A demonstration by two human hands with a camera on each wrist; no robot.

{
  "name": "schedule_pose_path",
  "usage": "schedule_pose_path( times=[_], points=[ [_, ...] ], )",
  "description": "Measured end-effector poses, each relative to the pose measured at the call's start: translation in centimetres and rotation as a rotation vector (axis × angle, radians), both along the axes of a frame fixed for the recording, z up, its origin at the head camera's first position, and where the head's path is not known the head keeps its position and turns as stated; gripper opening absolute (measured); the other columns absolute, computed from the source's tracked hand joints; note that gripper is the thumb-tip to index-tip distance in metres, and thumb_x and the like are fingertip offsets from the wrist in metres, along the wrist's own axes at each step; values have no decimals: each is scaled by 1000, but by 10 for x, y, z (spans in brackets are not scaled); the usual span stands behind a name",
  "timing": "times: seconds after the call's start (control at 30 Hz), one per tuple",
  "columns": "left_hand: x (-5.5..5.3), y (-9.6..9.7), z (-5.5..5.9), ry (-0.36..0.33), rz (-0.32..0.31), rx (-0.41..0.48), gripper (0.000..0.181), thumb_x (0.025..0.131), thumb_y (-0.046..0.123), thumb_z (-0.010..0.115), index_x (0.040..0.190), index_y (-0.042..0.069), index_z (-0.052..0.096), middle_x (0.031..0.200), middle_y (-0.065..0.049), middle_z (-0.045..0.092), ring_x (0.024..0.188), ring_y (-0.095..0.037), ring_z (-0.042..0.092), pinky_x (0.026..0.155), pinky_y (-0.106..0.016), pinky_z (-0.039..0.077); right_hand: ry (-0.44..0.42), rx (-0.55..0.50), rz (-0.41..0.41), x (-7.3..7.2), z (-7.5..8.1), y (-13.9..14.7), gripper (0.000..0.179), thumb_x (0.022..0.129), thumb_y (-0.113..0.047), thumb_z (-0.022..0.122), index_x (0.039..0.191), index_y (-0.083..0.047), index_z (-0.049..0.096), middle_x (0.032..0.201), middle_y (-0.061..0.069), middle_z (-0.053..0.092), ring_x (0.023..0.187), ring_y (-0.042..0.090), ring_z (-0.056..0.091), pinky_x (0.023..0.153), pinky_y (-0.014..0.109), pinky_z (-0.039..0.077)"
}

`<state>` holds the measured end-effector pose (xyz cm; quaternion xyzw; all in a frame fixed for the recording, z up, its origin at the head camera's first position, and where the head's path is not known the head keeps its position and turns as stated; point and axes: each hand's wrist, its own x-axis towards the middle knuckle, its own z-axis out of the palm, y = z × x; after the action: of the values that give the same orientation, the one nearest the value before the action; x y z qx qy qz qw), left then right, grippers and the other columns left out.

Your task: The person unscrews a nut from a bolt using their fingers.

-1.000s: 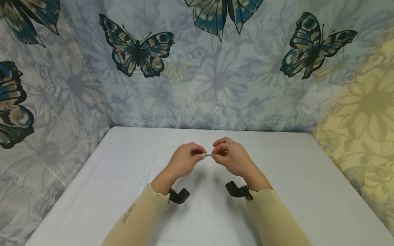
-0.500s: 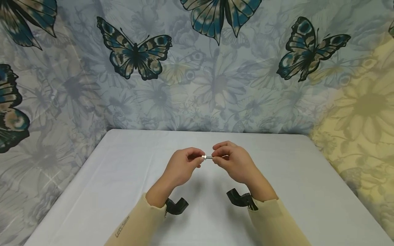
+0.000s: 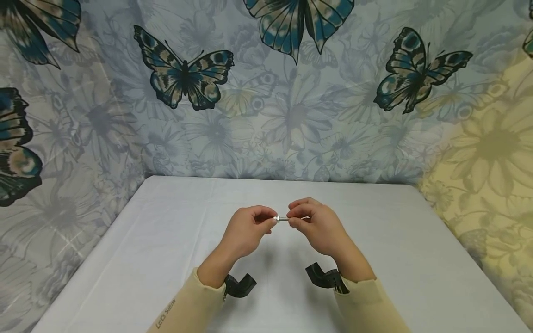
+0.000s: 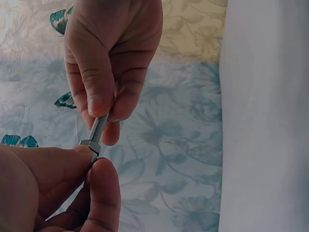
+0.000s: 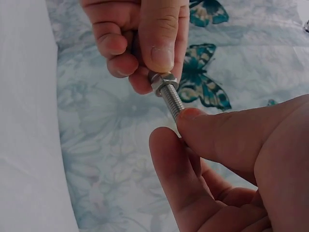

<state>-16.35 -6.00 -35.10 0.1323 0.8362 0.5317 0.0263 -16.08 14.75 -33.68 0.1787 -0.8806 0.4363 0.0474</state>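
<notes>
Both hands (image 3: 283, 226) slightly lower, nearer.

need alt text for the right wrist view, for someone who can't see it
Close up, two bare hands hold a threaded metal bolt between them: the left hand pinches a hex nut on its upper end, and the right hand pinches the shaft lower down. Behind them hangs a butterfly-print cloth.
</notes>
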Motion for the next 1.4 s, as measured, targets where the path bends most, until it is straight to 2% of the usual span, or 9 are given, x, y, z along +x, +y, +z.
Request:
schedule_pose_path(
  times=[0.37,0.5,0.63,0.8,0.9,1.07,1.27,1.4],
  points=[
    [-6,5,-7,9,-21,29,10,95,20,70,103,16,73,91,8,69,76,-12,66,69,-37,54,-12,5,-14,-4,-7,5,4,92,-9,73,96,-9,75,118,0,61,100,17,64,85,29,56],
    [-8,5,-10,12,-12,25,9,95,20,70,102,17,73,90,6,70,75,-12,67,68,-36,53,-9,11,-14,-6,-8,4,4,92,-10,73,95,-10,75,117,-3,61,101,17,64,84,29,56],
    [-5,4,-12,6,6,28,8,95,20,69,101,18,73,91,3,70,74,-12,66,66,-36,53,-9,22,-24,-4,-9,2,3,92,-11,73,95,-12,74,116,-4,61,99,15,63,84,29,56],
    [1,6,-15,-47,2,61,9,94,19,70,102,15,74,88,3,70,74,-14,67,65,-35,51,-74,16,-65,6,-13,2,3,92,-12,74,95,-13,75,115,-4,63,98,13,63,84,32,56],
    [4,8,-15,-56,4,69,9,94,18,71,102,15,74,87,5,69,74,-14,67,63,-35,51,-93,12,-84,10,-15,2,3,92,-14,74,94,-14,75,114,-5,63,98,14,64,82,33,56],
    [3,11,-12,-48,33,84,8,94,18,70,101,17,74,87,6,69,75,-14,67,63,-35,49,-69,27,-95,8,-10,2,3,94,-16,72,93,-16,75,115,-6,63,94,14,66,79,36,56],
    [3,14,-10,-95,35,185,8,95,15,69,101,13,74,84,0,71,74,-18,69,69,-37,50,-86,20,-77,8,-2,3,5,95,-13,70,100,-15,71,119,-4,63,86,9,67,78,37,54],
    [1,16,-10,-91,31,214,9,95,13,69,102,10,73,83,0,71,75,-18,70,73,-37,53,-106,-6,-69,7,-1,5,10,95,-14,70,105,-15,70,111,-5,66,85,9,67,79,39,54]
  ],
)
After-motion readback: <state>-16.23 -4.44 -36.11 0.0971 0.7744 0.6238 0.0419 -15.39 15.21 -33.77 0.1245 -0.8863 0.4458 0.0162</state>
